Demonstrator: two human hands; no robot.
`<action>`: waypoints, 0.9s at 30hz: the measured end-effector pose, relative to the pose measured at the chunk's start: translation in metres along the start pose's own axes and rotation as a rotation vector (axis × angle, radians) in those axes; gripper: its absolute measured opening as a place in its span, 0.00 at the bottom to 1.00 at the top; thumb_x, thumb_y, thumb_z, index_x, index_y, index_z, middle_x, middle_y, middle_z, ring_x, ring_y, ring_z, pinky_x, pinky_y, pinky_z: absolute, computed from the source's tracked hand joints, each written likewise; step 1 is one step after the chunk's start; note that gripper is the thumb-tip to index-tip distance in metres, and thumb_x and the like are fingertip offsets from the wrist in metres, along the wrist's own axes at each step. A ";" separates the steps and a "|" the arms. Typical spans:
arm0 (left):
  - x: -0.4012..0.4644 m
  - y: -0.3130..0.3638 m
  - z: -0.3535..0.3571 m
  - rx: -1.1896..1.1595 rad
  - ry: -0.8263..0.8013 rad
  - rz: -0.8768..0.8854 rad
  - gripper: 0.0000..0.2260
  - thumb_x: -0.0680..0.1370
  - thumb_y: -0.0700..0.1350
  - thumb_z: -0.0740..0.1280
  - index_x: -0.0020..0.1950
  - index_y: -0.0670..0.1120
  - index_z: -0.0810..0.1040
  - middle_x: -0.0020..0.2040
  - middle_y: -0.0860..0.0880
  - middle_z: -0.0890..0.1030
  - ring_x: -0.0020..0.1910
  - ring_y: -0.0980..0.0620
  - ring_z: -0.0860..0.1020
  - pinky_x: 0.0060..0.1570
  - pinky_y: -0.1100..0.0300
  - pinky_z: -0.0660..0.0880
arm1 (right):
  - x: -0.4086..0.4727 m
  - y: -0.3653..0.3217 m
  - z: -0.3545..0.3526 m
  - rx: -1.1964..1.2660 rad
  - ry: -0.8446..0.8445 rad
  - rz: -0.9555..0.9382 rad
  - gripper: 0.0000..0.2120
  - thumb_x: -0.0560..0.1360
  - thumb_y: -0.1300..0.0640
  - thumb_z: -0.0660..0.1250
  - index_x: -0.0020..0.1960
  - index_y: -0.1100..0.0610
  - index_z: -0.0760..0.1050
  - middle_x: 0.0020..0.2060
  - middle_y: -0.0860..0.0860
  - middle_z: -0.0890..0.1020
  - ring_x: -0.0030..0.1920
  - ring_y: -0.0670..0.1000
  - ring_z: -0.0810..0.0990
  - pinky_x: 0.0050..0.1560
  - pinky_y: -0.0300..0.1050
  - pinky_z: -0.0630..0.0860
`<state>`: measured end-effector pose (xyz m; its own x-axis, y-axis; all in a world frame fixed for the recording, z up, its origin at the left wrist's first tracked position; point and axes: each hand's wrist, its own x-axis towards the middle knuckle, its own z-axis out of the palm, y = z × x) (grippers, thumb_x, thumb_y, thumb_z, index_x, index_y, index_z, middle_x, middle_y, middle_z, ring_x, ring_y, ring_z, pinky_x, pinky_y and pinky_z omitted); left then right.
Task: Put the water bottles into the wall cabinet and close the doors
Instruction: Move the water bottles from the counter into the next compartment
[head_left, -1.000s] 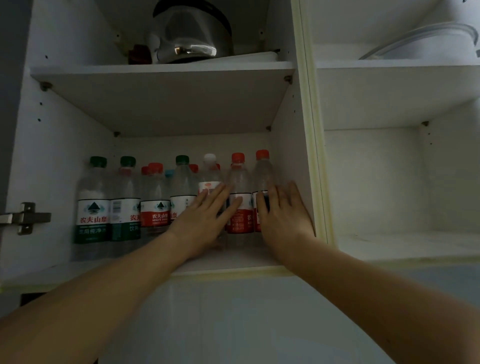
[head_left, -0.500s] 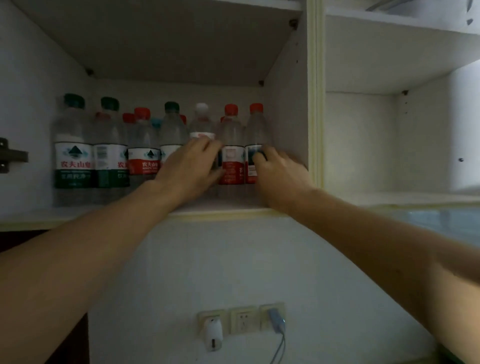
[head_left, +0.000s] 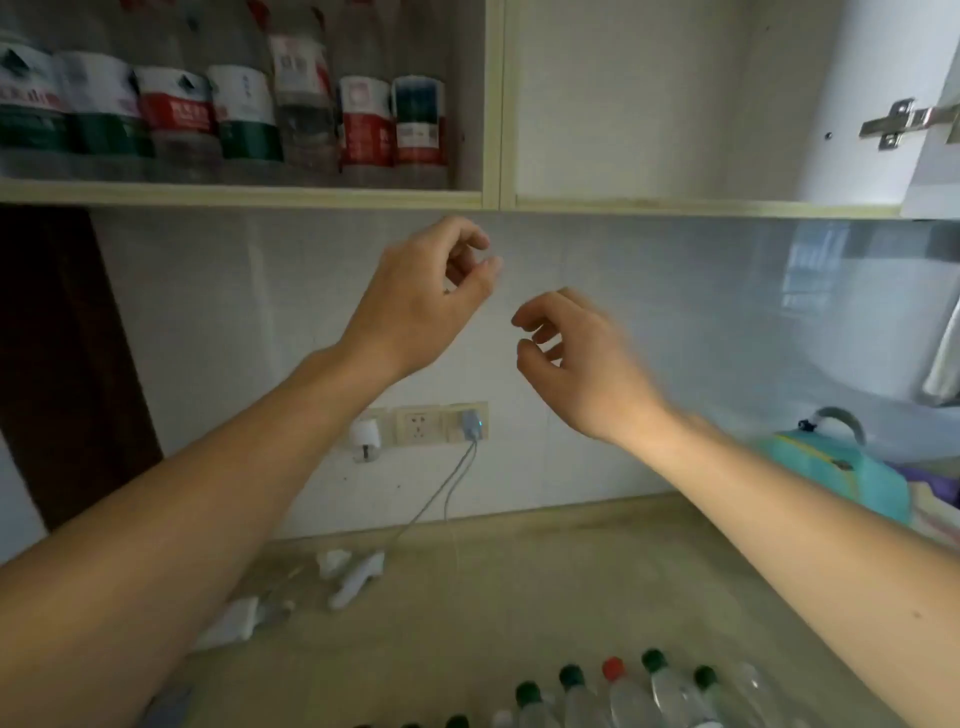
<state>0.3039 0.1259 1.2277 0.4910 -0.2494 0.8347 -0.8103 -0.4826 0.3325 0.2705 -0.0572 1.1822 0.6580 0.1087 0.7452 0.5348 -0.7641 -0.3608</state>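
Note:
Several water bottles (head_left: 363, 124) with red and green labels stand in a row on the bottom shelf of the open wall cabinet (head_left: 249, 196), left compartment. The right compartment (head_left: 649, 104) holds nothing I can see. More bottles (head_left: 618, 691) with green and red caps stand on the counter at the bottom edge. My left hand (head_left: 421, 301) and my right hand (head_left: 576, 358) hang in the air below the cabinet, in front of the tiled wall, fingers loosely curled, holding nothing.
An open cabinet door with a metal hinge (head_left: 904, 122) sits at the upper right. Wall sockets (head_left: 421, 426) with a plugged cable hang over the counter (head_left: 493, 582). White scraps (head_left: 353, 577) lie on the counter; a teal bag (head_left: 831, 467) sits right.
Both hands have left the bottles in the cabinet and dropped below the shelf, fingers now curled loosely. The view has tilted down, bringing the counter and its bottles into sight.

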 end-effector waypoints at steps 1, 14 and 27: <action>-0.014 0.003 0.018 -0.025 -0.015 -0.039 0.11 0.81 0.51 0.67 0.59 0.47 0.78 0.46 0.57 0.79 0.48 0.60 0.78 0.44 0.69 0.75 | -0.015 0.014 -0.001 0.005 -0.067 0.044 0.10 0.77 0.58 0.66 0.58 0.54 0.78 0.53 0.49 0.78 0.51 0.48 0.79 0.52 0.49 0.80; -0.257 -0.037 0.184 -0.041 -0.653 -0.919 0.21 0.78 0.58 0.70 0.67 0.49 0.74 0.54 0.54 0.79 0.51 0.54 0.80 0.46 0.58 0.78 | -0.216 0.159 0.063 0.082 -0.821 0.501 0.19 0.80 0.57 0.68 0.71 0.55 0.74 0.61 0.52 0.82 0.52 0.45 0.78 0.47 0.30 0.71; -0.350 -0.096 0.261 -0.138 -0.766 -1.260 0.23 0.78 0.57 0.70 0.69 0.47 0.76 0.62 0.48 0.81 0.52 0.53 0.79 0.41 0.62 0.75 | -0.272 0.224 0.170 -0.234 -1.111 0.616 0.22 0.81 0.39 0.60 0.68 0.49 0.75 0.61 0.50 0.82 0.66 0.55 0.77 0.77 0.67 0.51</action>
<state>0.2936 0.0406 0.7887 0.8868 -0.1300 -0.4436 0.2658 -0.6416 0.7195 0.3013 -0.1503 0.8036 0.9077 0.0816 -0.4116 -0.0435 -0.9573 -0.2858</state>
